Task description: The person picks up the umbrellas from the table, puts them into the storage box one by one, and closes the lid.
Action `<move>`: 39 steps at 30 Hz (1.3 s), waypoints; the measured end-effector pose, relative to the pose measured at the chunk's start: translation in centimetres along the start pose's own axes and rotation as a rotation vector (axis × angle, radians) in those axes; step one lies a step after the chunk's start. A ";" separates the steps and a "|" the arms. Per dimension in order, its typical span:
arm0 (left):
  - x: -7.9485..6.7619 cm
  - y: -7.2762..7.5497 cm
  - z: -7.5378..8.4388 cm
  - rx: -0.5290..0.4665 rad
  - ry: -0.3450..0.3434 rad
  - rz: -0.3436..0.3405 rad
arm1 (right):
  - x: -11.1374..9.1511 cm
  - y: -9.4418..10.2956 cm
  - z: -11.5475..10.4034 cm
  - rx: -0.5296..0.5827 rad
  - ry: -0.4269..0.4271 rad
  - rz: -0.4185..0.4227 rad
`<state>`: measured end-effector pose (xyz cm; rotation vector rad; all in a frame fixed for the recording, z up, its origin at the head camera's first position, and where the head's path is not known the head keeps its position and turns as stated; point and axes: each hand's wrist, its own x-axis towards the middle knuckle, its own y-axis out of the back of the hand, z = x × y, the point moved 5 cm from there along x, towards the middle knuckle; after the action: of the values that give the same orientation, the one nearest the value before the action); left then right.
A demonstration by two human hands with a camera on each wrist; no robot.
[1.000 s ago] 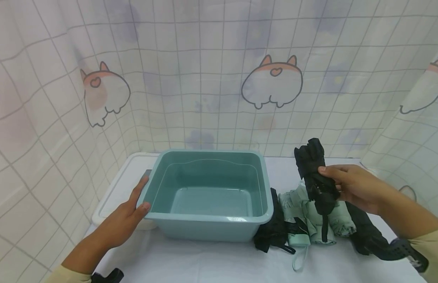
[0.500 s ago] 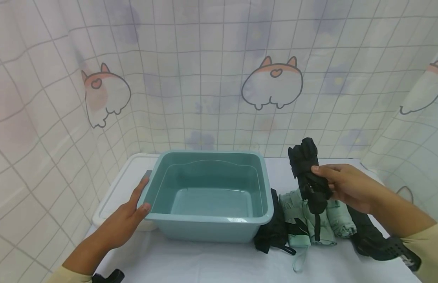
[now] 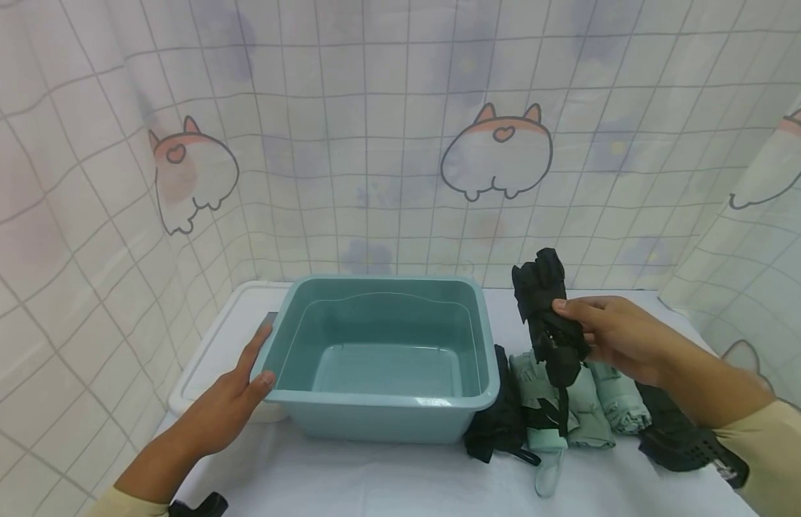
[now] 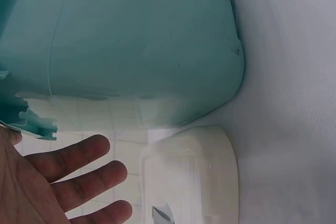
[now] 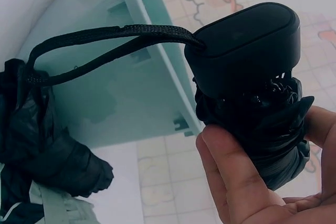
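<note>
A folded black umbrella (image 3: pixel 545 319) is held up at a tilt over a row of umbrellas. My right hand (image 3: pixel 626 337) grips it around its wrapped cloth. In the right wrist view the umbrella's flat-ended handle (image 5: pixel 249 35) faces the camera, with its strap looping left. A blue-green plastic basin (image 3: pixel 381 420) stands in the middle of the table, nothing inside it. My left hand (image 3: pixel 225 402) rests at the basin's left rim, fingers extended. In the left wrist view the fingers (image 4: pixel 89 184) spread beside the basin's outer wall.
Right of the basin lie a black folded umbrella (image 3: pixel 493 420), several pale green ones (image 3: pixel 590 416) and a black item (image 3: pixel 672 427) partly behind my right arm. A white lidded box (image 3: pixel 209 352) sits left of the basin. A printed curtain (image 3: pixel 387 179) hangs behind the white table (image 3: pixel 355 477).
My right hand has moved left with the black umbrella, bringing it closer to the basin. My left hand and the basin have stayed in place.
</note>
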<state>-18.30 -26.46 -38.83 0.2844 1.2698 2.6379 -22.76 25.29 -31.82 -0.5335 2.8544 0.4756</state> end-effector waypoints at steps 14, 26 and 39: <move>0.0 -0.1 -0.1 -0.003 -0.017 0.001 | 0.8 -1.6 -1.0 0.096 0.007 -0.027; -0.2 -0.1 0.0 -0.012 -0.026 0.007 | 1.5 -2.9 -1.4 0.106 -0.002 -0.033; -0.1 -0.1 0.2 -0.003 -0.038 0.017 | 2.1 -4.0 -1.8 0.127 0.010 -0.040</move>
<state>-18.15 -26.27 -38.84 0.3443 1.2571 2.6356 -23.43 20.41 -31.76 -0.5697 2.8527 0.2833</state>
